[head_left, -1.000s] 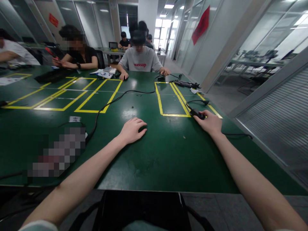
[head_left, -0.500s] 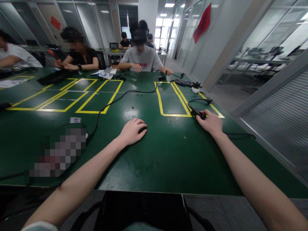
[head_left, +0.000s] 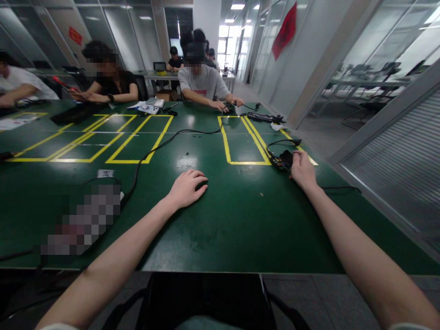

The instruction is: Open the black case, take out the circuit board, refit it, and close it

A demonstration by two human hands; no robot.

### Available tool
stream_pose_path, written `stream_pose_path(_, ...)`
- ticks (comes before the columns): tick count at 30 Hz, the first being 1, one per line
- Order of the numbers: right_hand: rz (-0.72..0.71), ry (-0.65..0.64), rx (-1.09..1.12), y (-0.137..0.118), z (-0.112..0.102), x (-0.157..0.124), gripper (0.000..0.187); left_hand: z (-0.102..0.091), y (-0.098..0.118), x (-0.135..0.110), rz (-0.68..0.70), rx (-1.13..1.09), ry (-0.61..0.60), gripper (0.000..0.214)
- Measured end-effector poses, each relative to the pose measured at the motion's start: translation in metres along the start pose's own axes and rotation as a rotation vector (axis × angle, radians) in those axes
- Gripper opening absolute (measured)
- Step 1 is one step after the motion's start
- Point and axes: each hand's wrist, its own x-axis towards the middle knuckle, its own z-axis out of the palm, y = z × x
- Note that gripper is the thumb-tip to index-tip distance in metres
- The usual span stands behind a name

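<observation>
Head view: looks down on a green table (head_left: 240, 233) marked with yellow tape (head_left: 249, 163).
Left hand (head_left: 187, 188): palm down on bare green surface, fingers loosely curved and partly spread, thumb apart; dark patch in the gap, cannot tell if shadow or object.
Right hand (head_left: 302, 170): thumb and fingers closed on the near right end of the black corded device.
Black corded device (head_left: 282, 161): at right of table, beside the tape corner; tilted, coloured spots showing on the near side; exact type cannot be told.
Cord: loops from device to a black plug-like end (head_left: 297, 142), lying just beyond.
Paper tag (head_left: 105, 173): handwritten, seems to read "24"; lies left, just above the pixelated patch (head_left: 85, 220).
Grey T-shirt (head_left: 203, 82): red print, "ssup" legible, start covered.
Red banner (head_left: 284, 31): dark marks, unreadable.
Brand on device: none legible at this size.
Change, left hand: same pose and place as half a second ago.
Change, device: flatter and plain black on top then; tipped now, colours exposed, grip shifted to the end.
Change, co-worker opposite (head_left: 188, 87): one arm lowered from in front of the shirt, both now reaching toward the far table edge.
</observation>
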Motion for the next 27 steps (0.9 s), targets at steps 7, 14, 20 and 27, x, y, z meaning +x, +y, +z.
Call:
stream_pose_path(7, 0.045, 0.006, 0.09, -0.001, -0.004, -0.003, 0.051, 0.0, 0.0, -0.001, -0.004, -0.01, -0.001, 0.029)
stream_pose_path(14, -0.259, 0.049, -0.05, 0.0, -0.002, -0.006, 0.074, -0.001, 0.0, 0.0, -0.003, -0.029, -0.011, 0.029)
stream_pose_path(20, -0.281, 0.139, -0.115, -0.006, -0.009, -0.006, 0.065, 0.0, 0.0, -0.001, 0.006, -0.035, 0.0, 0.029)
stream_pose_path(27, -0.214, 0.072, -0.223, 0.002, -0.01, -0.002, 0.048, 0.0, 0.0, 0.0, 0.008, -0.024, -0.018, 0.029)
